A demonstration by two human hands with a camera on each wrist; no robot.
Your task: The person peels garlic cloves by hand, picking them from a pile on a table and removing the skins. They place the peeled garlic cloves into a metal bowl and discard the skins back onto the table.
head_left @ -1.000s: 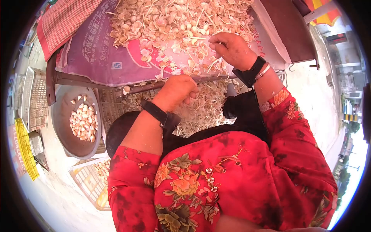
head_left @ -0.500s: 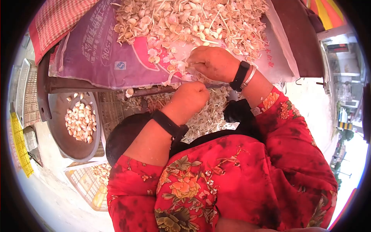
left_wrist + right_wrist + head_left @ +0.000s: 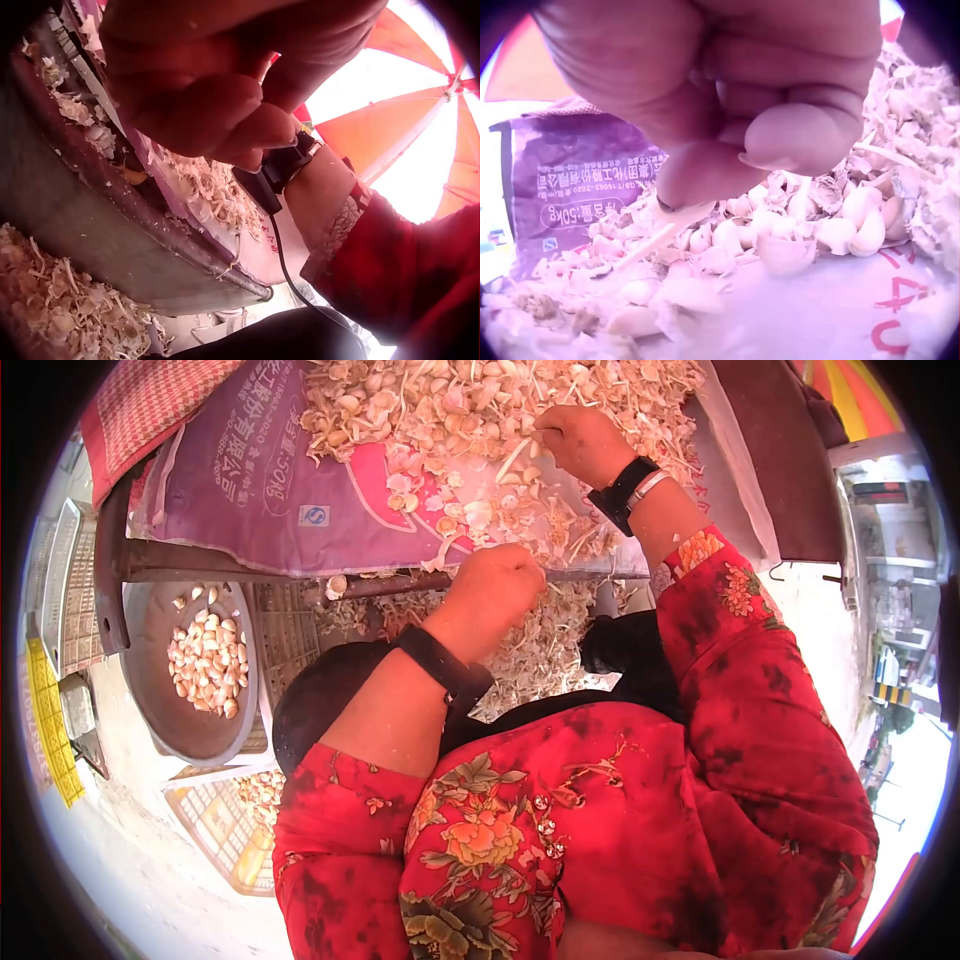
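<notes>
My left hand (image 3: 492,598) is held in a loose fist just in front of the table edge. In the left wrist view its fingers (image 3: 202,116) are curled, and the palm's inside is hidden. My right hand (image 3: 590,442) reaches over a heap of garlic cloves and papery skins (image 3: 430,400). Its thumb and forefinger stand apart, bent down close over the pile in the right wrist view, with nothing showing between them. A pale garlic stalk (image 3: 656,244) lies right under the thumb tip. Loose cloves (image 3: 784,255) are spread below these fingers.
A purple printed sack (image 3: 235,480) covers the tabletop. At lower left stands a grey basin (image 3: 150,690) with cloves, above a crate (image 3: 215,825) holding more. Skins (image 3: 64,315) are piled under the table. A checked red cloth (image 3: 150,410) hangs at the back left.
My right hand came in beside the left hand near the table edge, then moved back out over the heap. The left hand has shifted slightly right and stays curled.
</notes>
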